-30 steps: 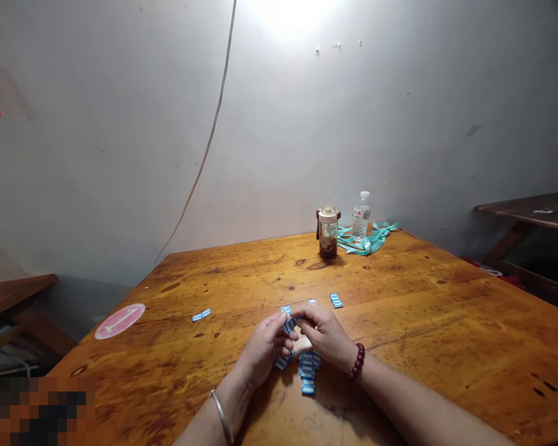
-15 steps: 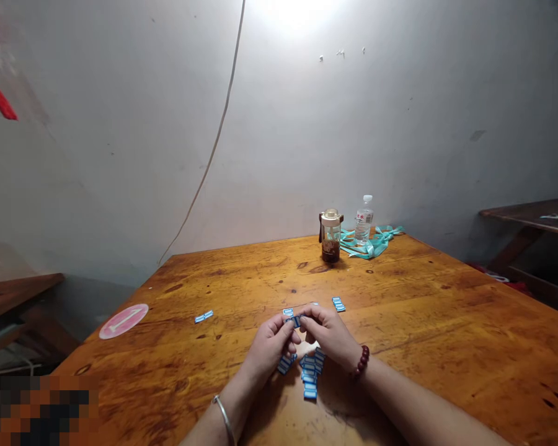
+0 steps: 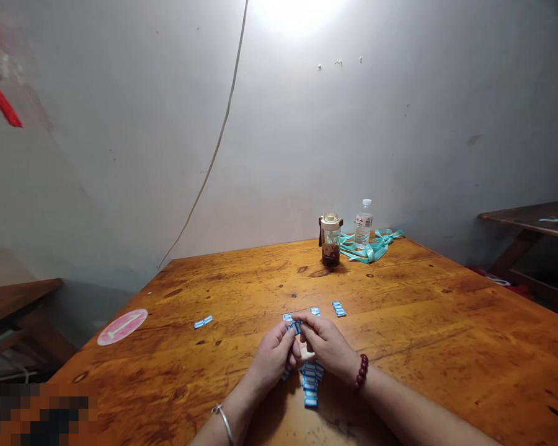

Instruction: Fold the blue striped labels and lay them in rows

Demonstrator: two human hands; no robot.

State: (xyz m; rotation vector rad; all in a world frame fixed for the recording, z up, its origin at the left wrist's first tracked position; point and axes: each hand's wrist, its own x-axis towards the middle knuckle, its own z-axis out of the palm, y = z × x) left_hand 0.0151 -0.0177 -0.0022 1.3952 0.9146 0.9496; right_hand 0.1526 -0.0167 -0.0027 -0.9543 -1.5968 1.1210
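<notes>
My left hand (image 3: pixel 272 356), with a silver bangle at the wrist, pinches the left side of a small blue-and-white label strip (image 3: pixel 296 327). My right hand (image 3: pixel 328 344), wearing a dark red bead bracelet, closes its fingers on the strip's right side. Just below both hands, a pile of similar blue-and-white labels (image 3: pixel 310 383) overlaps on the table; a few more are partly hidden under my left hand. Beyond my fingers lie further label pieces (image 3: pixel 315 311) and, to their right, another short strip (image 3: pixel 338 308).
On the wooden table (image 3: pixel 242 279), a separate label strip (image 3: pixel 203 322) lies to the left, near a round pink sticker (image 3: pixel 122 327). A drink cup (image 3: pixel 330 241), a water bottle (image 3: pixel 363 226) and turquoise ribbon (image 3: pixel 374 253) stand or lie towards the back, before the wall.
My right fingers have shifted on the strip, and more of its blue-and-white face shows. The label piece behind my right hand is now more visible. The whole view has tilted slightly upward.
</notes>
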